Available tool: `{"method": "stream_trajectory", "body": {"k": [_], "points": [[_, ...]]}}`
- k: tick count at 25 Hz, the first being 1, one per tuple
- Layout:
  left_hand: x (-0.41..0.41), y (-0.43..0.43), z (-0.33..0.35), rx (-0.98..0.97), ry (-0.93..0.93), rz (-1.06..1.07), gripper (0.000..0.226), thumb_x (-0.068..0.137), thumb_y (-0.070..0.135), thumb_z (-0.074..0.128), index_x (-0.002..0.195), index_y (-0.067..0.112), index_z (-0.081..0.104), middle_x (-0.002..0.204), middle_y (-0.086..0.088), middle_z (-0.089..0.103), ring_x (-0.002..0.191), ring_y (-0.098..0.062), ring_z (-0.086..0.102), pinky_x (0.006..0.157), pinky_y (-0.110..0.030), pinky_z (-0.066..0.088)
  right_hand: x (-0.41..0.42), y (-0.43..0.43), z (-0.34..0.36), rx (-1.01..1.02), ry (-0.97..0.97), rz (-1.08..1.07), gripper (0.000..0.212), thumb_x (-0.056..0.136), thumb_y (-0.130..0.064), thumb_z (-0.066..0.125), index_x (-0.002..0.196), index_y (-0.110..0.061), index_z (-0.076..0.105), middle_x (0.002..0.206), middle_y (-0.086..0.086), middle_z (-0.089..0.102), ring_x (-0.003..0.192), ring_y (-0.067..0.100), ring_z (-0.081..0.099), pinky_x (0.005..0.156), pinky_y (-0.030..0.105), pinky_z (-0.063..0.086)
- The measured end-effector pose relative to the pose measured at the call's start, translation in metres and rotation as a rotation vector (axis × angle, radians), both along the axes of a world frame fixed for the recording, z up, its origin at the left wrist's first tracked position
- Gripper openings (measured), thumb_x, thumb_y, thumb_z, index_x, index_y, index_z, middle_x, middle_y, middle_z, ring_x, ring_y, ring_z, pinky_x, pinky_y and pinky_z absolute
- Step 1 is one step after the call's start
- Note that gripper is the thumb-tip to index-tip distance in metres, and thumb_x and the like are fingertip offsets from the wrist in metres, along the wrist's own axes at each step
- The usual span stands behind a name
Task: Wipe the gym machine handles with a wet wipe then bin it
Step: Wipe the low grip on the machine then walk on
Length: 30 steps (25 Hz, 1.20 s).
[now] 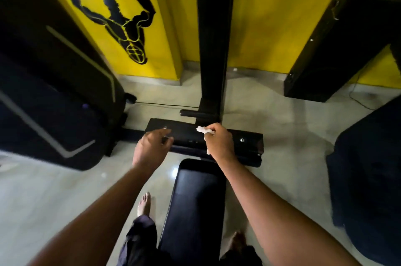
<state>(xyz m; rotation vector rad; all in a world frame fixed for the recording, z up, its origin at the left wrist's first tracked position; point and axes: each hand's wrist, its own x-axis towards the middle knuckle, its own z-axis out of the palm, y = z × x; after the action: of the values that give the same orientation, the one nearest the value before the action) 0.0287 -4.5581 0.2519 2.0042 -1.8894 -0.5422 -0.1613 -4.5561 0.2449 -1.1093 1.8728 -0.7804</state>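
Observation:
My right hand [219, 142] grips a crumpled white wet wipe [201, 130] above the black base plate [243, 146] of the gym machine. A short black handle bar [189, 113] sticks out to the left of the machine's black upright post [213, 48], just beyond the wipe. My left hand [152, 148] hovers over the left end of the base plate with fingers loosely curled, holding nothing. The black padded seat [195, 205] runs between my forearms toward me.
A large black machine [54, 103] stands at the left and a tall black speaker [338, 44] at the right against the yellow wall. Another dark padded object [368, 179] fills the right edge. My bare feet stand on the pale tiled floor [65, 189] either side of the seat.

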Motion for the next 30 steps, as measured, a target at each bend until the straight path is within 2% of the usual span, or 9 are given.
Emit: {"method": "stream_trajectory", "body": {"k": [4,8,14,17,20,22,25,27,30], "points": [[0.018,0.045,0.03,0.002,0.02,0.118,0.032,0.092,0.036,0.063,0.123,0.027,0.067,0.115,0.0,0.07,0.1,-0.02,0.066,0.084,-0.032,0.053,0.021,0.021,0.034,-0.037,-0.012,0.189,0.031,0.084,-0.006,0.05,0.105,-0.014,0.071,0.097,0.006,0.073,0.086,0.025,0.068,0.067,0.027,0.056],[0.063,0.096,0.043,-0.019,-0.002,0.221,0.034,0.091,0.036,0.062,0.124,0.028,0.066,0.116,0.003,0.07,0.105,-0.021,0.063,0.088,-0.034,0.049,0.074,0.056,0.046,-0.09,0.129,0.428,0.014,0.084,-0.017,0.059,0.09,-0.013,0.071,0.087,0.004,0.073,0.083,0.024,0.067,0.07,0.031,0.054],[0.21,0.217,0.042,-0.036,0.001,0.435,0.033,0.092,0.041,0.062,0.123,0.031,0.065,0.111,0.007,0.07,0.101,-0.017,0.062,0.083,-0.03,0.045,0.219,0.138,0.049,-0.154,0.112,0.651,0.011,0.092,-0.011,0.054,0.094,-0.013,0.064,0.098,0.001,0.069,0.064,0.007,0.057,0.04,0.005,0.033],[0.297,0.287,0.045,-0.068,0.025,0.495,0.031,0.091,0.04,0.062,0.121,0.032,0.067,0.109,0.008,0.071,0.101,-0.019,0.063,0.085,-0.032,0.047,0.308,0.186,0.041,-0.175,0.176,0.713,0.01,0.095,-0.013,0.052,0.102,-0.013,0.059,0.102,0.002,0.067,0.074,0.012,0.061,0.053,0.009,0.043],[0.391,0.376,0.045,-0.051,0.021,0.56,0.03,0.091,0.039,0.063,0.119,0.03,0.068,0.107,0.007,0.072,0.1,-0.019,0.065,0.084,-0.031,0.048,0.411,0.248,0.039,-0.218,0.214,0.756,0.017,0.093,-0.01,0.054,0.109,-0.013,0.059,0.11,0.007,0.068,0.102,0.029,0.062,0.079,0.034,0.053],[0.436,0.427,0.044,-0.03,-0.004,0.589,0.031,0.091,0.041,0.062,0.12,0.03,0.067,0.107,0.007,0.073,0.101,-0.019,0.066,0.083,-0.03,0.047,0.467,0.282,0.047,-0.185,0.128,0.801,0.02,0.091,-0.006,0.057,0.109,-0.012,0.061,0.107,0.003,0.068,0.095,0.024,0.066,0.067,0.023,0.055],[0.511,0.483,0.048,-0.024,-0.062,0.67,0.034,0.093,0.045,0.058,0.123,0.029,0.065,0.11,0.007,0.072,0.105,-0.021,0.065,0.082,-0.031,0.048,0.554,0.319,0.067,-0.138,-0.047,0.878,0.008,0.089,-0.008,0.064,0.097,-0.008,0.066,0.084,0.0,0.067,0.06,0.01,0.06,0.04,0.008,0.038],[0.555,0.5,0.056,-0.045,-0.084,0.707,0.035,0.093,0.044,0.058,0.124,0.028,0.064,0.11,0.005,0.072,0.105,-0.023,0.066,0.083,-0.033,0.049,0.6,0.332,0.079,-0.155,-0.085,0.891,0.006,0.09,-0.011,0.065,0.095,-0.008,0.066,0.07,-0.006,0.062,0.052,0.005,0.056,0.04,0.007,0.036],[0.609,0.493,0.064,-0.095,-0.061,0.742,0.034,0.092,0.045,0.059,0.122,0.03,0.065,0.108,0.006,0.073,0.103,-0.021,0.066,0.084,-0.032,0.05,0.655,0.329,0.084,-0.18,-0.127,0.927,0.022,0.088,-0.008,0.067,0.105,-0.02,0.06,0.077,-0.01,0.061,0.064,0.005,0.061,0.044,0.002,0.036]]}}
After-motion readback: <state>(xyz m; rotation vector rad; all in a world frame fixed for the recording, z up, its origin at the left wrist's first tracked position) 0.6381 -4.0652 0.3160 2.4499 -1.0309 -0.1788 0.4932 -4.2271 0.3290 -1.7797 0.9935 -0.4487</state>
